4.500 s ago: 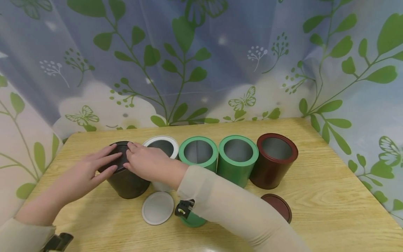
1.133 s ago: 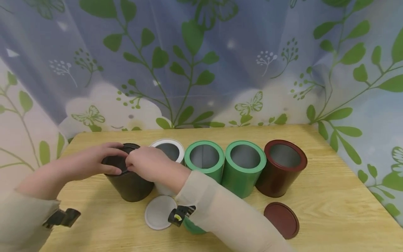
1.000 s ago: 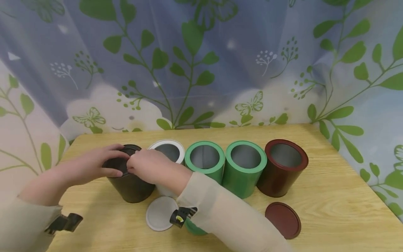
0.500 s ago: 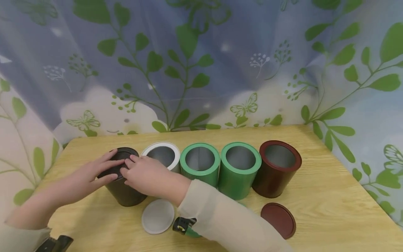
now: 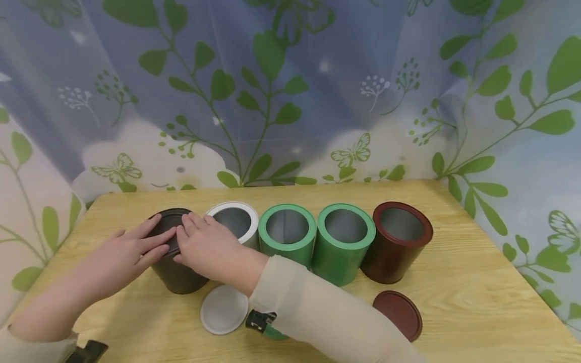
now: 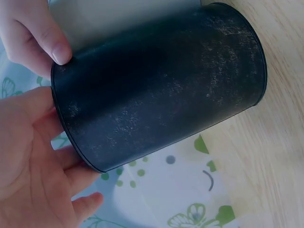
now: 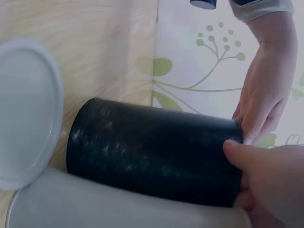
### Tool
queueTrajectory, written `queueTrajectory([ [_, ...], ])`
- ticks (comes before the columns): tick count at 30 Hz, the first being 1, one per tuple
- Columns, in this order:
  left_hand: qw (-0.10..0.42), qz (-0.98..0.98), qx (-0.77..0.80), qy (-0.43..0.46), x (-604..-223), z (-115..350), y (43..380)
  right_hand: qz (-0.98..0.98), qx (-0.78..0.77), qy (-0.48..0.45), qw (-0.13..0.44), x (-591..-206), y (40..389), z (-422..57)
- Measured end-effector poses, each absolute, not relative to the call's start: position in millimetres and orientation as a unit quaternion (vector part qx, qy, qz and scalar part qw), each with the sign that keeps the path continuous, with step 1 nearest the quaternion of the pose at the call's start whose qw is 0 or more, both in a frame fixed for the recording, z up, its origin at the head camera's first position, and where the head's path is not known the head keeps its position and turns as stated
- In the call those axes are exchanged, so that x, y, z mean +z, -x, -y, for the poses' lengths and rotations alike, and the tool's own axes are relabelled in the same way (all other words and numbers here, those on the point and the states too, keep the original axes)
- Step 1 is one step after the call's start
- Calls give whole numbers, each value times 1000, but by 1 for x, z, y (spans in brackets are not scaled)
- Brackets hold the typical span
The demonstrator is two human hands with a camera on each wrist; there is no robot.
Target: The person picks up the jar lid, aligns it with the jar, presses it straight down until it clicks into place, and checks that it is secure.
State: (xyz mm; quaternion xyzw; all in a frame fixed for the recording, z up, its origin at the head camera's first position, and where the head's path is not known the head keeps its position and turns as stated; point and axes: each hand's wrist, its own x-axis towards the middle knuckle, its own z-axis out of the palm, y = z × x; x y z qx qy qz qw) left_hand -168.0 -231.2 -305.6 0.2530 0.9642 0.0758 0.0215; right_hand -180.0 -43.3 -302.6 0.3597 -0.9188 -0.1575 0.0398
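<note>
A black can (image 5: 183, 277) stands upright at the left end of a row of cans. My left hand (image 5: 115, 262) lies over its dark top from the left, fingers mostly straight. From the right my right hand (image 5: 209, 247) reaches across, its fingers flat on the top and close to the left fingertips. In the right wrist view the right thumb (image 7: 237, 154) rests on the can's side just below the rim. In the left wrist view the left fingers (image 6: 71, 161) sit at the rim. The hands cover much of the top; I cannot tell whether a lid sits there.
To the right stand a white can (image 5: 251, 242), two green cans (image 5: 288, 254) (image 5: 338, 262) and a dark red can (image 5: 392, 259), tops uncovered. A white lid (image 5: 224, 310), a partly hidden green lid (image 5: 274, 331) and a dark red lid (image 5: 399, 315) lie in front.
About a second ago both hands' fingers were bent at the black can's rim. They have since straightened and spread over its top. The other cans and the lids stay in place.
</note>
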Motion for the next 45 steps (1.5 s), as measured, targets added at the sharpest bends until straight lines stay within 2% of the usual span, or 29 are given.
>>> queueTrajectory([
  [11,-28,-957,70,-280,-300,223,176,906,-148,-389,84,-307,183,38],
  [17,-11,-952,117,-282,-304,218,179,896,-155,-400,118,-309,183,39],
  [23,19,-967,107,-229,-305,222,172,895,-162,-394,129,-309,182,40],
  [34,36,-977,74,-199,-305,234,161,899,-166,-386,126,-306,180,43],
  [45,63,-968,136,-201,-312,228,158,898,-192,-384,92,-315,179,32],
])
